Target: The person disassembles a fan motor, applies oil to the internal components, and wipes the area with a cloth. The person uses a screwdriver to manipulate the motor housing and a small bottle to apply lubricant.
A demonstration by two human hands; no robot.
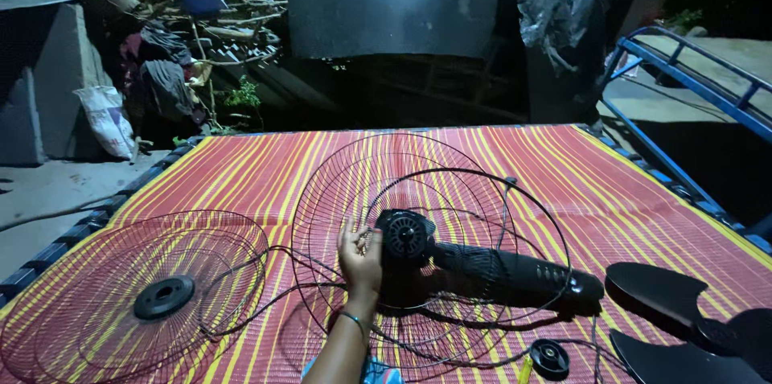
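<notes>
Black wire formed the rear fan guard (450,191), which was stood tilted on a red-and-yellow striped mat (643,191) near the middle of the scene. At its centre a black fan motor housing (406,235) was fixed, and from it the dark fan neck (507,271) was laid out toward the right. One hand (360,259) was seen at the near middle, wearing a wrist bangle; which of the two hands it was could not be told from the view. Its fingers were held loosely spread and upright, pressed against the guard wires just left of the motor, with nothing closed in the grip. A second wire guard, the front fan guard (137,295), was laid flat on the mat to the near left, well apart from the hand. Black fan blades (683,312) were placed at the near right, and a small round black locking nut (550,357) was set just left of them. Dark clutter was piled beyond the far edge.
</notes>
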